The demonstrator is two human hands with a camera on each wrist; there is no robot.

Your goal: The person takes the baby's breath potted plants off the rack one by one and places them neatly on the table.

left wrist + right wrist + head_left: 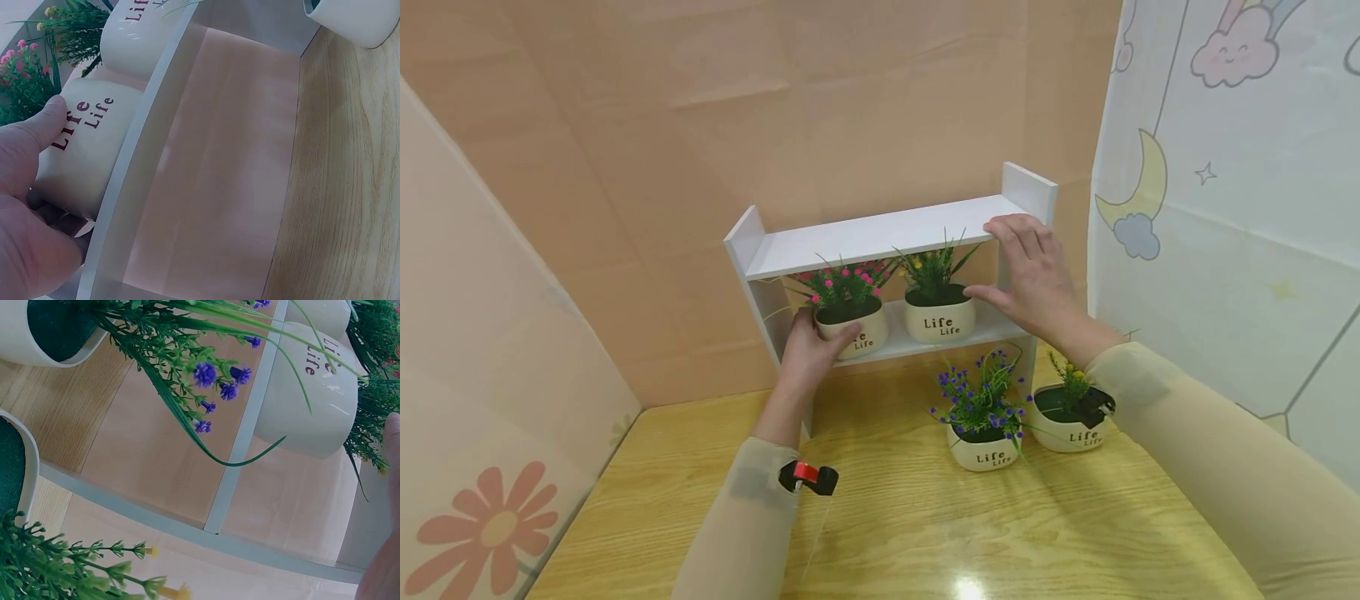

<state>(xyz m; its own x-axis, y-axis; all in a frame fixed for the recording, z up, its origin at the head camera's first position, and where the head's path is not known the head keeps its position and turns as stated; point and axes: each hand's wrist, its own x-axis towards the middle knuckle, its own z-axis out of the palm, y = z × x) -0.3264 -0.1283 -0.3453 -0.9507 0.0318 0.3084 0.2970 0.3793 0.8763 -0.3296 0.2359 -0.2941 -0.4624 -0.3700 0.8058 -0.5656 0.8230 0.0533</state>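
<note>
The left hand [808, 354], fingers curled, grasps the pink-flowered pot [856, 308] on the lower shelf [1000, 325]; a yellow-flowered pot [938, 315] stands beside it; the right hand [1033, 271], fingers released, rests on the upper shelf [880, 237], thumb near that second pot.

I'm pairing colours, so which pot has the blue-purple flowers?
The left table pot; the right table pot and right shelf pot have yellow flowers, the left shelf pot pink.

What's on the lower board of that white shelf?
A pink-flowered pot, held by the left hand, and beside it a yellow-flowered pot. Whatever is directly behind the two pots is covered, so I can't tell.
</note>
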